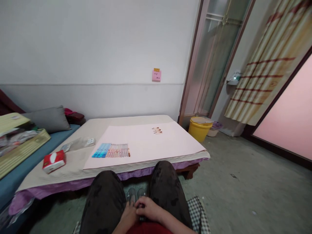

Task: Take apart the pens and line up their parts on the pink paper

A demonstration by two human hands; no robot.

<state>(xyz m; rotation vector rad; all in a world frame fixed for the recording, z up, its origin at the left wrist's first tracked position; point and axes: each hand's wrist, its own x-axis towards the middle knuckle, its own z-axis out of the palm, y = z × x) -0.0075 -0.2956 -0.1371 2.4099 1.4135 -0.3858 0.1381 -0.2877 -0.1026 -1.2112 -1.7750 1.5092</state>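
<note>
We see the two hands resting together in the lap, between the dark trouser legs. The left hand points forward, and its fingers are partly hidden, so we cannot tell how far they are open or if they have hold of something. The right hand comes across from the other side, with its fingers bent loosely close to the left hand; whether something small is inside them, we cannot tell.

In front of the knees stands a low bed, and on it lies a large pink sheet. On the left part of this sheet we find a row of pens, placed side by side: the blue ones on the left, the paler, pinkish ones on the right. Farther back, right of the middle, lies a small group of pencils, well apart from the row.

To the left of the sheet, on the bed cover, we notice a red tissue pack and a small white box.
</note>
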